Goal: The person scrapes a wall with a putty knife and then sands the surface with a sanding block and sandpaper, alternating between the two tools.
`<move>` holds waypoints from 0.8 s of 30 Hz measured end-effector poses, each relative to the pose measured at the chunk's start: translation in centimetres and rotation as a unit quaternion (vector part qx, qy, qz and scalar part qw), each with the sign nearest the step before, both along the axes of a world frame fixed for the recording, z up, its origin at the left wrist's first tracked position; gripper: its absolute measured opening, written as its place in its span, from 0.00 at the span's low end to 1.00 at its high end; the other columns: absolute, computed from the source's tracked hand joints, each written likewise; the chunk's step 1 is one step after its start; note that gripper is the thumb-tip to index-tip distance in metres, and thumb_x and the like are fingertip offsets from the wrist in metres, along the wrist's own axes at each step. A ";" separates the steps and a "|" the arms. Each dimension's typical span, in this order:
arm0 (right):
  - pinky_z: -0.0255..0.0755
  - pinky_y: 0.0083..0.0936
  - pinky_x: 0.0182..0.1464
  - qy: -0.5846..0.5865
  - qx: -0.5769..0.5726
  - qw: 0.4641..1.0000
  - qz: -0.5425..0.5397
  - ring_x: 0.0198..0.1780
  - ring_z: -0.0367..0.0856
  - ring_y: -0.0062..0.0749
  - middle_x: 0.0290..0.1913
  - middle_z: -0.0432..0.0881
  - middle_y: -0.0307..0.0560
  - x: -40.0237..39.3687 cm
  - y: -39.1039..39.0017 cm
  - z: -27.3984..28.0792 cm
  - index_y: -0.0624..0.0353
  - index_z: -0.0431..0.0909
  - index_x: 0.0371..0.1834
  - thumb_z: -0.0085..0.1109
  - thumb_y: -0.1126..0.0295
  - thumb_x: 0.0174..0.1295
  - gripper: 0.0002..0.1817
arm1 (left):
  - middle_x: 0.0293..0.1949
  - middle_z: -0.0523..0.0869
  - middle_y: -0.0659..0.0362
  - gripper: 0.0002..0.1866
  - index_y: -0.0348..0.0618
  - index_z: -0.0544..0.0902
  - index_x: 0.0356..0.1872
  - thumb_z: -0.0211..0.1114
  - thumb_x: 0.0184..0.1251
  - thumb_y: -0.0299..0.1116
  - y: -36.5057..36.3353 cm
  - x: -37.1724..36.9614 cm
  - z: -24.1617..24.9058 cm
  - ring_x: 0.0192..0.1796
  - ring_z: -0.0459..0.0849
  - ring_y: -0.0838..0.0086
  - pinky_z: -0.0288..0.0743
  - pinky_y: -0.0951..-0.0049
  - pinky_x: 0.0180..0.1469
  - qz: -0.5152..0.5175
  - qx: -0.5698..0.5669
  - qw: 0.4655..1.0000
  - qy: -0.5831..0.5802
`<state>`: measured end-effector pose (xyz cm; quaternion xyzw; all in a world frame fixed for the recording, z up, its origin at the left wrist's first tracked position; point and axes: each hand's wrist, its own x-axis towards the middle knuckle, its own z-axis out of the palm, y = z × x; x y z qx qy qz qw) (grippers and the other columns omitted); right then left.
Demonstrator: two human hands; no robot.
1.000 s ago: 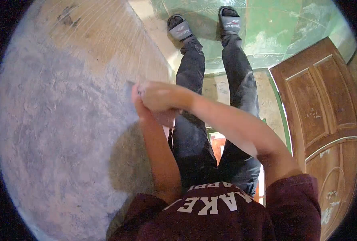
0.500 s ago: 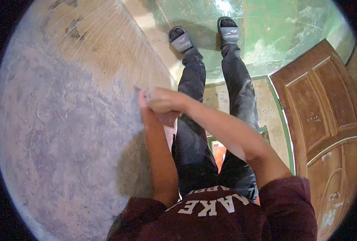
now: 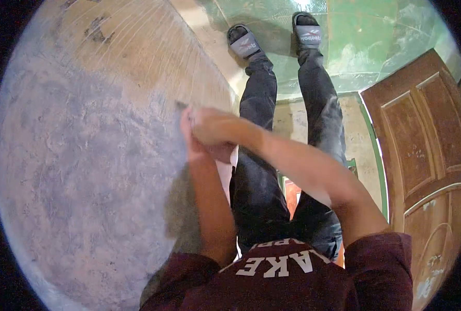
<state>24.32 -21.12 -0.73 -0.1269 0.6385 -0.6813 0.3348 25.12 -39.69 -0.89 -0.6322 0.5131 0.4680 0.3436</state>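
My left hand [image 3: 187,123] is against the plastered wall [image 3: 95,171], with its fingers closed and partly hidden. Just beside it, overlapping it, my right hand [image 3: 207,125] is closed too and blurred by motion. A small dark tip [image 3: 180,105] sticks out past the fingers and touches or nearly touches the wall; what it belongs to is hidden. Below the right hand shows a brownish flat piece [image 3: 222,152], too blurred to name. The wall is rough bluish grey near my arms and bare tan with scratch lines higher up in the view.
My feet in grey slides [image 3: 309,36] stand on a glossy green surface [image 3: 362,41]. A brown panelled door [image 3: 412,150] with a green frame edge beside it is at the right. Between my legs, something orange [image 3: 292,197] shows lower down.
The view has shifted, so my legs and the door appear farther right and slightly higher. Both hands remain together at the wall, with the dark tip slightly higher in view.
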 end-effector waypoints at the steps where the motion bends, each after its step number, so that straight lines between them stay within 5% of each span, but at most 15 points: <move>1: 0.77 0.45 0.33 -0.018 -0.008 0.999 -0.028 0.30 0.86 0.53 0.30 0.85 0.66 0.3 -0.4 0.7 0.68 0.82 0.31 0.56 0.70 0.54 0.11 | 0.39 0.85 0.56 0.19 0.44 0.81 0.46 0.57 0.68 0.48 -1.0 0.5 -0.3 0.40 0.85 0.66 0.81 0.61 0.48 0.000 -0.012 1.000 -0.004; 3: 0.78 0.44 0.35 -0.046 -0.006 0.996 -0.080 0.31 0.86 0.53 0.31 0.85 0.65 0.5 -0.2 0.8 0.68 0.82 0.31 0.56 0.71 0.53 0.10 | 0.39 0.86 0.56 0.18 0.45 0.81 0.45 0.57 0.67 0.48 -0.9 0.9 -2.7 0.40 0.86 0.65 0.80 0.60 0.47 0.005 -0.018 1.000 -0.005; 6: 0.79 0.43 0.37 -0.095 -0.002 0.987 -0.131 0.31 0.87 0.54 0.32 0.85 0.65 1.9 -0.5 0.3 0.68 0.82 0.31 0.57 0.71 0.53 0.10 | 0.40 0.86 0.54 0.19 0.45 0.81 0.45 0.58 0.67 0.49 2.0 -1.4 1.9 0.41 0.86 0.63 0.80 0.59 0.47 0.034 0.117 0.991 -0.051; 9: 0.78 0.47 0.36 -0.201 -0.033 0.970 -0.131 0.34 0.88 0.52 0.32 0.84 0.67 -0.4 0.9 0.4 0.66 0.84 0.30 0.57 0.66 0.55 0.13 | 0.41 0.86 0.54 0.20 0.44 0.81 0.45 0.58 0.67 0.50 5.3 -3.1 3.1 0.42 0.86 0.63 0.80 0.59 0.48 -0.006 0.059 0.998 -0.038; 11: 0.79 0.44 0.37 -0.508 0.003 0.860 0.041 0.34 0.88 0.53 0.35 0.84 0.69 -5.9 6.3 3.2 0.70 0.81 0.35 0.54 0.74 0.53 0.12 | 0.42 0.86 0.54 0.21 0.43 0.81 0.46 0.58 0.66 0.51 7.8 -3.3 3.3 0.43 0.86 0.64 0.81 0.59 0.48 -0.038 0.008 0.999 -0.015; 13: 0.78 0.43 0.37 -0.472 0.013 0.881 0.020 0.33 0.88 0.53 0.35 0.84 0.69 -4.4 4.4 1.9 0.70 0.81 0.36 0.54 0.74 0.52 0.12 | 0.42 0.86 0.54 0.22 0.43 0.81 0.46 0.58 0.66 0.52 7.1 -3.3 3.2 0.44 0.86 0.64 0.81 0.59 0.48 -0.059 -0.013 0.998 -0.001; 15: 0.78 0.43 0.35 -0.393 0.037 0.919 -0.011 0.33 0.88 0.53 0.35 0.84 0.69 -1.5 0.8 -0.6 0.70 0.82 0.36 0.55 0.74 0.51 0.12 | 0.42 0.86 0.55 0.21 0.44 0.82 0.46 0.58 0.67 0.52 4.0 -2.4 2.8 0.44 0.86 0.63 0.81 0.59 0.48 0.033 0.112 0.993 -0.009; 17: 0.78 0.42 0.34 -0.316 0.051 0.947 -0.040 0.32 0.87 0.52 0.36 0.84 0.69 0.0 -1.1 -1.1 0.69 0.82 0.37 0.55 0.74 0.51 0.13 | 0.42 0.86 0.55 0.22 0.44 0.82 0.47 0.58 0.67 0.52 5.7 -2.3 1.0 0.44 0.86 0.63 0.81 0.60 0.48 -0.027 0.048 0.998 0.014; 19: 0.78 0.42 0.34 -0.356 0.031 0.932 -0.057 0.30 0.87 0.52 0.35 0.85 0.68 -0.5 -1.1 -0.4 0.69 0.82 0.35 0.55 0.73 0.51 0.12 | 0.42 0.86 0.55 0.22 0.44 0.82 0.47 0.57 0.68 0.52 4.2 -2.1 0.5 0.44 0.86 0.63 0.81 0.60 0.49 -0.098 -0.013 0.995 0.028; 21: 0.78 0.43 0.33 -0.378 0.029 0.923 -0.062 0.29 0.86 0.51 0.34 0.85 0.68 -0.6 -0.3 -0.7 0.69 0.82 0.33 0.55 0.73 0.51 0.11 | 0.41 0.86 0.56 0.22 0.44 0.81 0.47 0.57 0.68 0.52 0.5 -0.6 -2.0 0.43 0.86 0.62 0.81 0.61 0.50 -0.032 0.088 0.995 0.018; 23: 0.75 0.45 0.30 -0.161 -0.006 0.974 -0.158 0.25 0.81 0.50 0.29 0.84 0.68 1.1 -1.2 0.0 0.68 0.82 0.27 0.54 0.73 0.50 0.10 | 0.42 0.86 0.55 0.22 0.44 0.82 0.47 0.56 0.68 0.52 1.7 -0.1 -3.5 0.43 0.86 0.62 0.81 0.60 0.50 -0.045 0.103 0.992 0.056; 24: 0.75 0.45 0.30 -0.162 -0.008 0.975 -0.152 0.25 0.81 0.50 0.29 0.84 0.68 1.5 -1.3 -1.4 0.68 0.82 0.27 0.54 0.73 0.50 0.10 | 0.42 0.86 0.55 0.23 0.43 0.82 0.47 0.55 0.69 0.52 2.2 0.5 -3.8 0.43 0.86 0.61 0.81 0.60 0.50 -0.061 0.105 0.988 0.093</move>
